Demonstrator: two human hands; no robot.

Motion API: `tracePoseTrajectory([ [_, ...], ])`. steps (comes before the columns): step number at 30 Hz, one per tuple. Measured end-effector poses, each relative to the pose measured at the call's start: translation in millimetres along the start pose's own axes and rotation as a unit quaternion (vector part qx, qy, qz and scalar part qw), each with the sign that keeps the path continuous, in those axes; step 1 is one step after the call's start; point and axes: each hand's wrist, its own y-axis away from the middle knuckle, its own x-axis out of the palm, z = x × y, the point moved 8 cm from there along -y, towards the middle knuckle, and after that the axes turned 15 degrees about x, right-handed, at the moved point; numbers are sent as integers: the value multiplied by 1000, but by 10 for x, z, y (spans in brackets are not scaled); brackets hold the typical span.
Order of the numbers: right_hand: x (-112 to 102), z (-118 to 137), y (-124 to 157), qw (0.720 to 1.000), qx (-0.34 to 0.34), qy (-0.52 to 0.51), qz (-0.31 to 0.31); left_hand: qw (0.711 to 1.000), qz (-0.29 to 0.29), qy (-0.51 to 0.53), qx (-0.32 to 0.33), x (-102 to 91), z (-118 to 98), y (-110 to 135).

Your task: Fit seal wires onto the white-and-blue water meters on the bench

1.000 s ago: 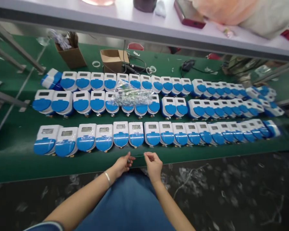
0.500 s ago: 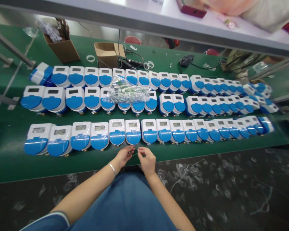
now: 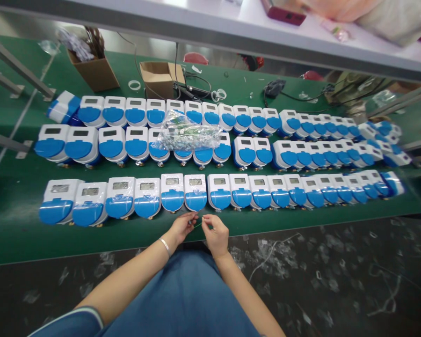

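Note:
My left hand (image 3: 183, 228) is closed in a pinch at the lower edge of a blue-and-white water meter (image 3: 195, 194) in the front row. Beside it, my right hand (image 3: 215, 232) pinches too, fingertips a short way from the left ones. A thin wire (image 3: 198, 225), pale green, stretches across the gap between both hands. The left fingers cover most of whatever else lies at its end. Another water meter (image 3: 219, 193) with a small grey display stands just right of the near one.
Two more rows of meters stand behind, with a clear plastic bag (image 3: 189, 135) of small parts lying on them. Cardboard boxes (image 3: 157, 80) and cables stand on the green bench (image 3: 133, 241) further back. A shelf (image 3: 210, 30) crosses overhead. Plastic scraps litter the dark floor (image 3: 287, 290).
The view has shifted slightly, so the meters appear a little further right. Both hands keep nearly the same pose at the same meter, still with the wire between them.

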Motion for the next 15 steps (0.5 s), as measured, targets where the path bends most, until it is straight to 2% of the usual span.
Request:
tracePoseTrajectory([
  [15,8,37,19,999,-42,22,-9,1000,-12,13,-6,1,26,-21],
])
